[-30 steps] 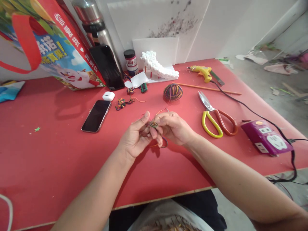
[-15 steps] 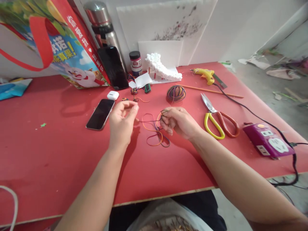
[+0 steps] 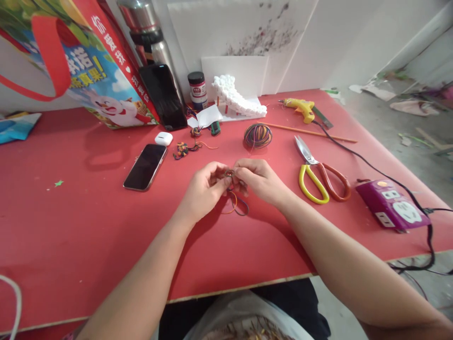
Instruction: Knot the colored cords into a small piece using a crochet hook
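My left hand [image 3: 209, 188] and my right hand [image 3: 261, 178] meet above the middle of the red table. Both pinch a thin multicoloured cord [image 3: 233, 204], which forms a small loop between the fingertips. Orange and dark loops of it hang below the fingers to the tabletop. Part of the cord is hidden behind the fingers. Beyond my hands lies a wound ball of similar cord [image 3: 258, 136]. A small knotted piece in orange, green and dark cord [image 3: 181, 150] lies beyond my left hand.
Scissors [image 3: 314, 171] with yellow and red handles lie to the right, near a purple power socket box [image 3: 392, 204]. A yellow glue gun [image 3: 300, 109] and an orange stick [image 3: 311, 133] are behind. Left are a phone [image 3: 146, 167], a white earbud case [image 3: 163, 138] and a gift bag [image 3: 116, 106].
My left hand has moved right to join my right hand at the cord. The cord is gathered into a small loop, and the knotted piece has come into fuller view.
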Demonstrator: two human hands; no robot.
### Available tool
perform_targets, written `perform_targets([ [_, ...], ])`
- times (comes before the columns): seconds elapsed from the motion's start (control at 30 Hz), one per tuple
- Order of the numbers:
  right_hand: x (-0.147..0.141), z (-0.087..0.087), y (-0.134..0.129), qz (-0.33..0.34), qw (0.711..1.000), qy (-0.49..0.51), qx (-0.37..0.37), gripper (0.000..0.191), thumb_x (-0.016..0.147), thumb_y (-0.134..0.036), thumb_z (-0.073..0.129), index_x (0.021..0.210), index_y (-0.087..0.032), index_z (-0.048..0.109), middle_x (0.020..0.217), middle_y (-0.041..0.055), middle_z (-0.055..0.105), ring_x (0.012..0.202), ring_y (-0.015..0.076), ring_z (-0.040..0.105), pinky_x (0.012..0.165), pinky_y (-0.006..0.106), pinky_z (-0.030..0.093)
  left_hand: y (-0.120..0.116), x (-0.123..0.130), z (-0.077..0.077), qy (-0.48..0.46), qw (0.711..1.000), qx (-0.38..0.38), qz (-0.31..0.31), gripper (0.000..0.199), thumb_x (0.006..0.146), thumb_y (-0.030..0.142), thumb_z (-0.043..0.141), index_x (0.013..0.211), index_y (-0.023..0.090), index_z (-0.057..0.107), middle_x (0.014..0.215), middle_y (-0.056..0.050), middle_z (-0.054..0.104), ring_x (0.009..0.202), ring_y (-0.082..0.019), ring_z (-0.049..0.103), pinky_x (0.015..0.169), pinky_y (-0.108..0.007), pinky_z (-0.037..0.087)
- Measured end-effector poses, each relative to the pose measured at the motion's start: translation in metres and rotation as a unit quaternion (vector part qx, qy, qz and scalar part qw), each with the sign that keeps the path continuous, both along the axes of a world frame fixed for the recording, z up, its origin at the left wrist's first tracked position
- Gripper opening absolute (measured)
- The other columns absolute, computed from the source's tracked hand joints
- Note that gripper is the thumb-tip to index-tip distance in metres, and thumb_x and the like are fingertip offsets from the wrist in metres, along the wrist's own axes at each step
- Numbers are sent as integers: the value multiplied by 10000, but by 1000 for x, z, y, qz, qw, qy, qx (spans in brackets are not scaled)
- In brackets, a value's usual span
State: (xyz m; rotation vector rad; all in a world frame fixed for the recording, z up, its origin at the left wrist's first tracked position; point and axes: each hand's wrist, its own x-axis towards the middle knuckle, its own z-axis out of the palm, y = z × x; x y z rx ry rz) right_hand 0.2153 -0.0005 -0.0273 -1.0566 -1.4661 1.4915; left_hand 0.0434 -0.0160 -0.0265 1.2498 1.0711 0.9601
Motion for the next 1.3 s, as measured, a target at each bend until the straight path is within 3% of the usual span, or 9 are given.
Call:
perform_targets([
  [0.1, 2, -1, 1, -23, 998, -39, 45, 230, 866, -230, 521, 645, -200, 580, 544, -21, 575, 490, 107, 528, 522, 250, 413, 2, -2, -2, 12, 999, 33, 5, 212, 844, 358, 817, 944, 183, 752, 809, -28, 736, 768, -166, 679, 748, -284, 538],
  [0.23, 3, -1, 4, -51, 993, -54, 89, 219, 880, -271, 554, 685, -189, 607, 606, -16, 597, 564, 110, 536, 576, 259, 413, 1, -1, 3, 33, 997, 56, 34, 210, 848, 385, 820, 821, 185, 763, 717, -5, 694, 676, -138, 608, 667, -259, 486],
  [0.53, 5, 0, 7, -28, 997, 77, -7, 83, 813, -262, 666, 816, -187, 631, 646, -22, 663, 546, 113, 622, 542, 243, 512, -1, 0, 4, -2, 995, 61, 83, 121, 872, 295, 769, 786, 209, 769, 612, 23, 610, 572, -111, 510, 589, -249, 428],
  [0.63, 6, 0, 7, -12, 995, 79, -56, 135, 779, -284, 703, 861, -191, 649, 634, -24, 659, 505, 128, 610, 427, 227, 456, 0, 1, 1, -20, 993, 64, 96, 110, 863, 291, 779, 783, 216, 769, 621, 24, 617, 581, -112, 516, 609, -249, 447],
  [0.7, 6, 1, 8, -49, 992, 93, -75, 148, 770, -303, 711, 853, -195, 654, 654, -20, 661, 470, 114, 570, 368, 210, 382, 0, 2, 0, -13, 990, 78, 113, 95, 856, 296, 789, 801, 221, 773, 626, 28, 622, 583, -114, 514, 616, -251, 455],
  [0.83, 5, 5, 7, -65, 980, 145, -121, 221, 755, -361, 761, 738, -177, 640, 679, -1, 661, 448, 71, 492, 363, 192, 290, -2, 4, 1, 37, 981, 129, 142, 91, 866, 311, 789, 841, 224, 784, 688, 18, 679, 621, -128, 557, 642, -257, 475],
  [1.07, 4, 5, 5, -33, 981, 149, -122, 309, 711, -385, 855, 739, -162, 642, 592, -24, 620, 419, 50, 421, 390, 195, 266, -7, 3, 2, 65, 979, 162, 107, 61, 903, 270, 751, 900, 217, 781, 818, -15, 761, 707, -146, 655, 713, -264, 509],
  [1.17, 7, 5, 7, -25, 988, 126, -84, 311, 739, -394, 853, 763, -164, 644, 604, -30, 615, 439, 55, 434, 399, 200, 276, -6, 2, 4, 27, 987, 127, 93, 121, 949, 313, 694, 962, 219, 770, 748, 1, 708, 664, -139, 629, 673, -260, 501],
  [1.3, 10, 9, 8, -7, 997, 68, -46, 291, 754, -372, 854, 799, -163, 656, 626, -32, 625, 466, 60, 447, 419, 208, 306, -4, 1, 5, 45, 991, 100, 79, 157, 920, 360, 736, 885, 207, 735, 630, 24, 635, 569, -120, 553, 585, -250, 445],
])
